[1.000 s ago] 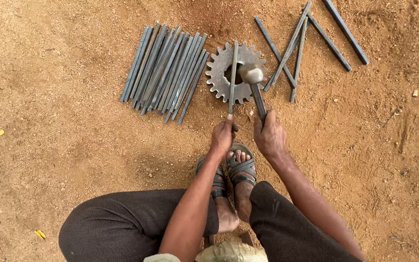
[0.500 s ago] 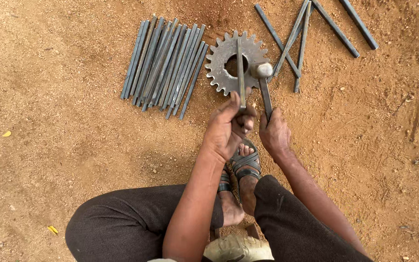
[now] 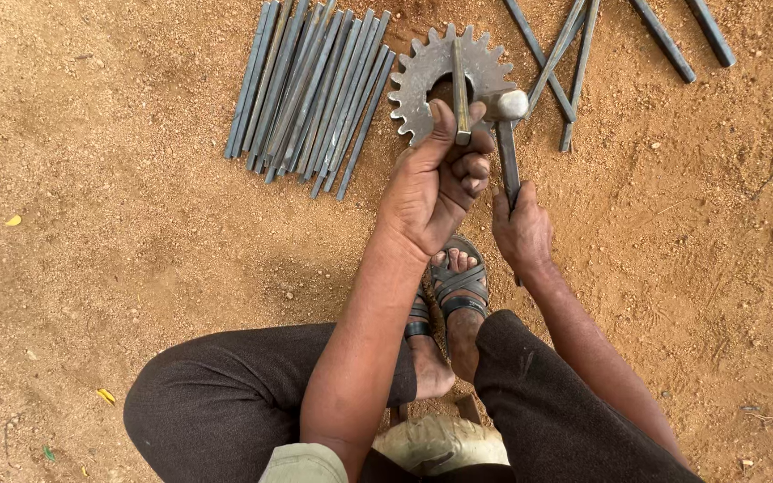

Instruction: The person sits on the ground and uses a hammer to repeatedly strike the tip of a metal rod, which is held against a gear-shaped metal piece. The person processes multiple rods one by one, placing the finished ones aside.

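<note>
Since half a second ago my left hand [image 3: 431, 183] has slid up the rod [image 3: 460, 89] toward the gear [image 3: 445, 76], and the hammer [image 3: 507, 134] has stayed beside it. Left grip is closed on the rod, whose long axis runs 12 to 6 across the gear on the ground. Right hand [image 3: 521, 233], at 4 o'clock from it, is wrapped on the handle, head just right of the rod.

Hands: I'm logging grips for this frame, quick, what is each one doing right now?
Left hand: closed, holding a metal rod laid across the toothed gear.
Right hand: closed around the handle of a hammer.
</note>
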